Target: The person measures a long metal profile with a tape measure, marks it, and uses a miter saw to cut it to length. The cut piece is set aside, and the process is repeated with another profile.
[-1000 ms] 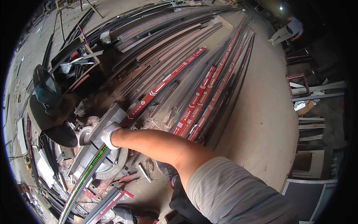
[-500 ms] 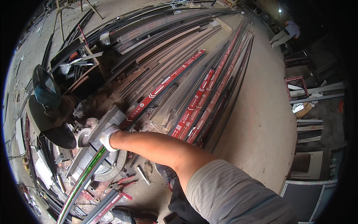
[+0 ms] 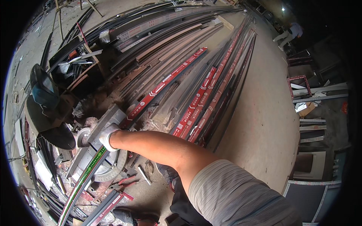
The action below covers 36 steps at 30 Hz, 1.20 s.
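Note:
My right arm reaches in from the lower right, and my right hand (image 3: 109,138), in a white glove, is closed over a long profile bar (image 3: 87,174) lying across a mitre saw. Green printed film covers the near part of this bar. Beyond my hand a red-filmed bar (image 3: 166,80) runs on in line with it; my hand hides where the two meet. The hand sits against the saw's metal fence (image 3: 102,126), its fingertips out of sight. Left of it, the toothed saw blade (image 3: 58,136) is raised clear of the bar under the dark saw head (image 3: 44,88). My left hand is out of view.
Bundles of long profiles (image 3: 201,98), some in red film, fan out ahead. Red-handled pliers (image 3: 126,181) and a short metal tube (image 3: 144,175) lie near my feet. An offcut bin (image 3: 81,71) stands far left. Another person (image 3: 291,33) is at the far right.
The view has shifted slightly, so the saw head appears a little further left. My right hand stays over the bar beside the fence.

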Tool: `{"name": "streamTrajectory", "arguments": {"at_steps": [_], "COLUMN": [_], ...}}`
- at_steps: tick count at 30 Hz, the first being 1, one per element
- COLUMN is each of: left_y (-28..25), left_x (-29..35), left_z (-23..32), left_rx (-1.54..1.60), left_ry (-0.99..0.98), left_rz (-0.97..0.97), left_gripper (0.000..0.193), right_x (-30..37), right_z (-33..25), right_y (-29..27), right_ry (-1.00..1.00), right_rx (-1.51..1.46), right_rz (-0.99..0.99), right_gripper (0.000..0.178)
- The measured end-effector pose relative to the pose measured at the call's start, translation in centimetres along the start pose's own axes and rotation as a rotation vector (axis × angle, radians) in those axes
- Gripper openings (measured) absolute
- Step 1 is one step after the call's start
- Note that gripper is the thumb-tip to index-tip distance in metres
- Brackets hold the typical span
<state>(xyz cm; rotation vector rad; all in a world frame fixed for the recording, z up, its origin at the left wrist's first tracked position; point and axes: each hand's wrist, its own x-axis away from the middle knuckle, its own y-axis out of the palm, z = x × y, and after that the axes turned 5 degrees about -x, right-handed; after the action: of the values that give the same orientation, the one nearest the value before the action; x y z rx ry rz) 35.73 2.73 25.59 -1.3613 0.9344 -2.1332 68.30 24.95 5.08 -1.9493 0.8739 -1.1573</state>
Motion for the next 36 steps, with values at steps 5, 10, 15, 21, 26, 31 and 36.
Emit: {"name": "streamTrajectory", "arguments": {"at_steps": [5,10,15,21,26,31,36], "left_y": [0.0,-0.1,0.0,0.0,-0.3,-0.1,-0.3], "left_x": [-0.2,-0.2,-0.1,-0.2,-0.2,0.0,-0.1], "left_z": [0.1,0.1,-0.2,-0.1,0.4,0.3,0.5], "left_rx": [0.008,0.008,0.012,0.029,0.031,0.036,0.066], "left_ry": [0.013,0.028,0.050,0.058,0.045,0.054,0.050], "left_rz": [0.005,0.012,0.033,0.050,0.044,0.049,0.066], "left_gripper": [0.050,0.050,0.049,0.049,0.049,0.050,0.051], "right_x": [-0.7,-0.1,0.0,-0.4,0.2,0.4,0.8], "right_z": [0.5,0.0,-0.1,0.1,0.2,0.1,-0.2], "right_y": [0.7,0.3,-0.1,0.3,0.1,-0.5,-1.1], "right_ry": [-0.012,0.014,0.009,-0.002,0.000,0.004,-0.031], "right_rx": [0.016,0.042,0.044,0.042,0.025,0.029,-0.008], "right_rz": [-0.028,-0.009,-0.013,-0.034,-0.014,-0.040,-0.020], "right_gripper": [0.036,0.035,0.035,0.033,0.033,0.033,0.033]}}
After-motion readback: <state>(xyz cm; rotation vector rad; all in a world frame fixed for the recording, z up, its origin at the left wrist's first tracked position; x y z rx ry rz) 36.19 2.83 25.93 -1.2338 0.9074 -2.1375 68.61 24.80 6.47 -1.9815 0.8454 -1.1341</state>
